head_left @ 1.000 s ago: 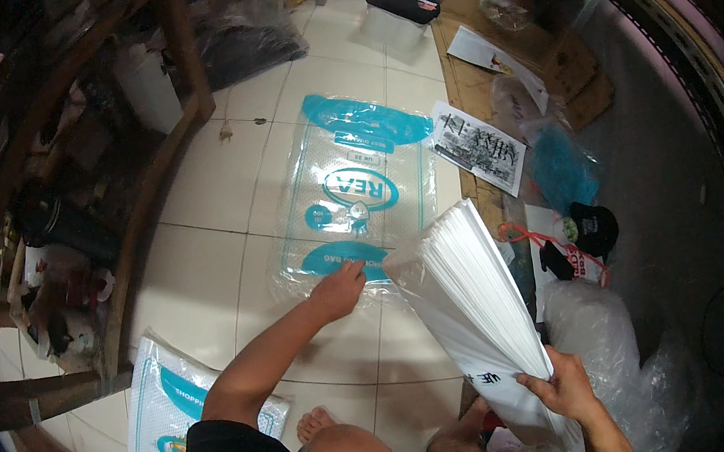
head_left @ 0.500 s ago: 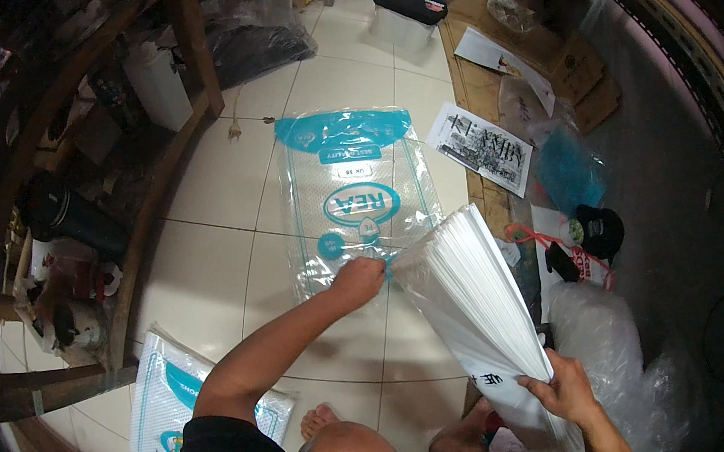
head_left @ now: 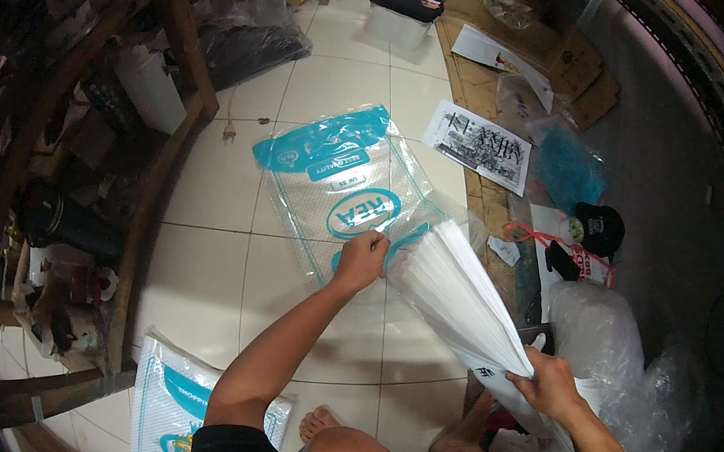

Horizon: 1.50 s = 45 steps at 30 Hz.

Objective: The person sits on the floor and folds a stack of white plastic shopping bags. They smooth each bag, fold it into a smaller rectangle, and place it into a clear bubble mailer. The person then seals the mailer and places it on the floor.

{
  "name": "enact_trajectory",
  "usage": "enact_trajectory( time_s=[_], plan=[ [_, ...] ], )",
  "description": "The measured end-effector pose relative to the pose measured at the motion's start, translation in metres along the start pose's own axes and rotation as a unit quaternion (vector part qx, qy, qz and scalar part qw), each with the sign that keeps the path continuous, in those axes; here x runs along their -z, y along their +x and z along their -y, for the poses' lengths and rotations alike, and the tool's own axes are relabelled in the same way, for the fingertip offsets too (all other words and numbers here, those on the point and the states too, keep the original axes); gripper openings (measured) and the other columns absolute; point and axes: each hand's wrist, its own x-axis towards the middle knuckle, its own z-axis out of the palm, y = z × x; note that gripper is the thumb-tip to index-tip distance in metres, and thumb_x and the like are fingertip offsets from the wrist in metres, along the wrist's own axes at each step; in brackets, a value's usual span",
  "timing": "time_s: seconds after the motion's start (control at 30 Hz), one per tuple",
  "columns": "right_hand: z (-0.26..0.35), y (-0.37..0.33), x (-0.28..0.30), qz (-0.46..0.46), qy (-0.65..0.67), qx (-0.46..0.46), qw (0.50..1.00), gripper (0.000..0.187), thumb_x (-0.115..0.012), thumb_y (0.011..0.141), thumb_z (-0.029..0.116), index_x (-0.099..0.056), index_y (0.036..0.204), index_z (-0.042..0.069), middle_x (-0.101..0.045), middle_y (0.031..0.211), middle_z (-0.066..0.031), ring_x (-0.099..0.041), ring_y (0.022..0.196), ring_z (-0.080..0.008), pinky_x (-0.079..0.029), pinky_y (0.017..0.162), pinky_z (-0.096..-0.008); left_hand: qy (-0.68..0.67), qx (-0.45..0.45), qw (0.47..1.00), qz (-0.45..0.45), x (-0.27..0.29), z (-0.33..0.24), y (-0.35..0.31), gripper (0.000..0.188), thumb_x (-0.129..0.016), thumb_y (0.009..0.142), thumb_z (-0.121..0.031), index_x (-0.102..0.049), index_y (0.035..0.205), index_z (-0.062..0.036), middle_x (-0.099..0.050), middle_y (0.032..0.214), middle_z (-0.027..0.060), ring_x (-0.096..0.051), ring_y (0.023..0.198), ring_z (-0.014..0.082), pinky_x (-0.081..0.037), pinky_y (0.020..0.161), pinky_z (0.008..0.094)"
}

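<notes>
A clear plastic bag (head_left: 306, 205) with turquoise print lies on the tiled floor in front of me, its mouth toward me. My left hand (head_left: 362, 262) is closed in a fist on the near edge of that bag. Held in my right hand (head_left: 548, 385) is a thick stack of white sheets (head_left: 459, 295) with dark print near its lower end. The far end of the stack is at the bag's mouth, and clear film appears around it. How far it reaches inside is hard to make out.
A pile of turquoise-printed bags (head_left: 156, 419) lies at lower left, beside a wooden rack (head_left: 138, 220). On the right are a printed paper sheet (head_left: 480, 148), a black cap (head_left: 600, 230) and crumpled clear plastic (head_left: 593, 334). A lidded tub (head_left: 400, 25) stands farther off.
The stack's near end has shifted slightly up and left with my right hand. My left hand has moved a little away from me, and the bag's far end has swung left.
</notes>
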Motion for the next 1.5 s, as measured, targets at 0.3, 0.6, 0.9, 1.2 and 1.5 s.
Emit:
enact_trajectory(
  time_s=[0.3,0.6,0.9,1.2,1.5],
  plan=[
    [-0.010,0.030,-0.031,0.032,-0.082,-0.008,0.996,0.028,-0.071,0.083,0.019,-0.057,0.101,0.003,-0.069,0.089,-0.0229,-0.068,0.082,-0.0406,-0.051,0.074,-0.0518,0.064,-0.173,0.977,-0.105,-0.007,-0.037,0.009,0.025,-0.054,0.094,-0.020,-0.065,0.104,0.0007,-0.067,0.093,0.0242,-0.065,0.089,0.0402,-0.050,0.079,0.0438],
    [-0.001,0.051,-0.038,-0.023,-0.032,-0.001,0.999,0.026,-0.072,0.083,0.019,-0.059,0.099,0.004,-0.068,0.087,-0.0244,-0.066,0.081,-0.0437,-0.050,0.071,-0.0517,0.203,-0.235,0.946,-0.087,-0.030,-0.072,-0.017,0.027,-0.051,0.095,-0.017,-0.061,0.116,-0.0021,-0.067,0.097,0.0244,-0.064,0.089,0.0428,-0.050,0.080,0.0515],
    [0.016,0.111,-0.045,-0.079,-0.028,0.005,0.997,0.027,-0.072,0.082,0.021,-0.059,0.097,0.003,-0.066,0.076,-0.0255,-0.065,0.076,-0.0472,-0.050,0.072,-0.0545,0.326,-0.228,0.916,-0.054,-0.061,-0.112,-0.003,0.017,-0.050,0.091,-0.012,-0.053,0.106,-0.0042,-0.066,0.094,0.0187,-0.068,0.082,0.0399,-0.054,0.071,0.0516],
    [0.051,0.145,-0.035,-0.143,0.029,0.026,0.989,0.031,-0.073,0.083,0.022,-0.062,0.104,0.002,-0.066,0.073,-0.0232,-0.065,0.070,-0.0437,-0.049,0.068,-0.0510,0.329,-0.341,0.872,-0.126,-0.051,-0.111,0.005,0.027,-0.055,0.088,-0.013,-0.053,0.114,-0.0055,-0.062,0.090,0.0143,-0.068,0.072,0.0346,-0.055,0.061,0.0480],
    [0.030,0.126,-0.044,-0.171,0.067,0.046,0.982,0.035,-0.072,0.082,0.022,-0.065,0.111,0.003,-0.068,0.082,-0.0227,-0.067,0.075,-0.0416,-0.050,0.070,-0.0482,0.257,-0.625,0.735,-0.051,0.006,-0.101,-0.093,0.043,-0.066,0.086,-0.029,-0.060,0.123,-0.0088,-0.062,0.098,0.0100,-0.065,0.084,0.0272,-0.049,0.071,0.0388]
  ],
)
